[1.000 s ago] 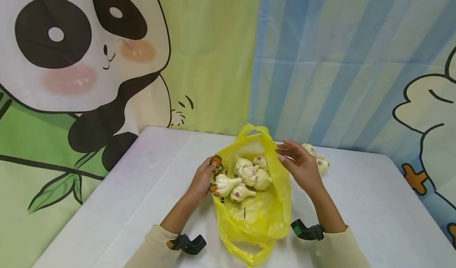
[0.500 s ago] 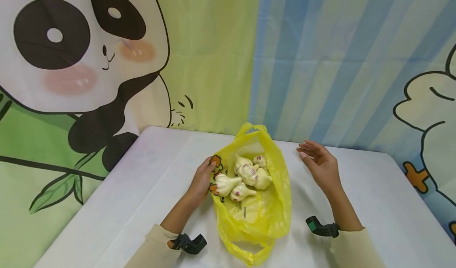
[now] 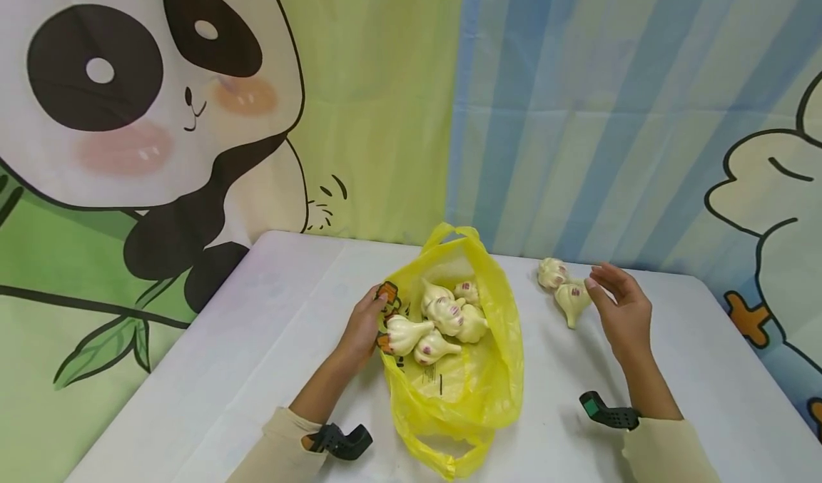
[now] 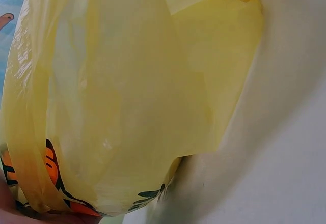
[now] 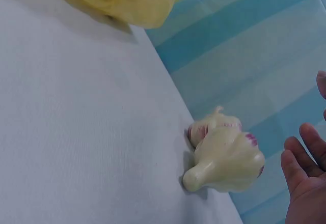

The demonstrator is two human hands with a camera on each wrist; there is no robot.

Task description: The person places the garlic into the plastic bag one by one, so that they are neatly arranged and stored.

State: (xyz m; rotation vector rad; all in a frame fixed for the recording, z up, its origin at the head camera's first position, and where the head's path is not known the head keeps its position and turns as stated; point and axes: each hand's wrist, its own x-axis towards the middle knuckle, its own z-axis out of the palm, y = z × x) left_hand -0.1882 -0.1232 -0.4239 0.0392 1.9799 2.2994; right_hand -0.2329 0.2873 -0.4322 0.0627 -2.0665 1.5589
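Note:
In the head view a yellow plastic bag point(image 3: 507, 340) lies opened toward me on the table, with several garlic bulbs point(image 3: 443, 315) inside. My left hand point(image 3: 361, 332) grips the bag's left edge, thumb on the printed part. The bag's wall point(image 4: 127, 81) fills most of the left wrist view, hiding nearly all of that hand. To the right, two more bulbs sit on the table: one farther back point(image 3: 551, 273), and a nearer bulb point(image 3: 571, 302) with its stem toward me. Beside this nearer one is my right hand point(image 3: 626, 315), fingers loosely bent, holding nothing.
The white table point(image 3: 257, 369) ends at a striped and green cloth backdrop point(image 3: 385, 112) with a printed panda. One bag handle point(image 3: 452, 461) hangs toward the near side, the other rises at the back. Each wrist wears a black band.
My right hand has moved right, away from the bag and past the two loose garlic bulbs, which it had been covering. My left hand keeps its hold on the bag.

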